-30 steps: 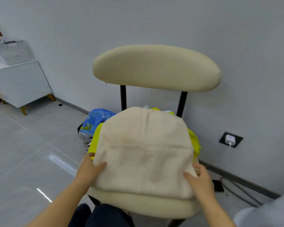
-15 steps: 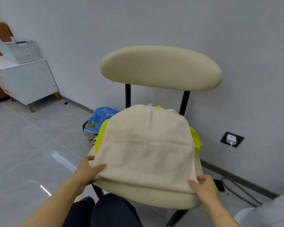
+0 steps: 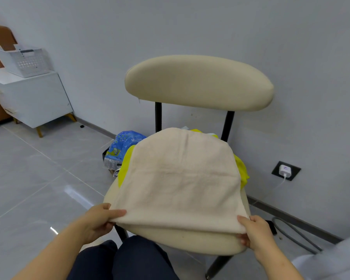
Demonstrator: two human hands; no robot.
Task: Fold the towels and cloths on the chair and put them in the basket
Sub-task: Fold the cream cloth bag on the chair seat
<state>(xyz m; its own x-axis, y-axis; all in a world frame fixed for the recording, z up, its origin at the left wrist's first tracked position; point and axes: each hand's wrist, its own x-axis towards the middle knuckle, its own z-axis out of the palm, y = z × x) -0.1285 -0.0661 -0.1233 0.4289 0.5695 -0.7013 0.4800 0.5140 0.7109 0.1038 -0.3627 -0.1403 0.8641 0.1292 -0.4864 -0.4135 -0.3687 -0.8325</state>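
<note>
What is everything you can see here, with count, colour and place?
chair: one, beige with black legs, centre of view
towel: one, beige, spread over the chair seat
cloth: one, yellow, under the towel
bag: one, blue, low behind the chair, left side
basket: one, white, on the cabinet
cabinet: one, white, far left
charger: one, white, plugged in low at right
left hand: one, grips towel's near left corner
right hand: one, grips towel's near right corner

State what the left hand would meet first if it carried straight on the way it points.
The left hand would likely press into the beige towel it pinches, then the chair seat; depth is unclear.
</note>
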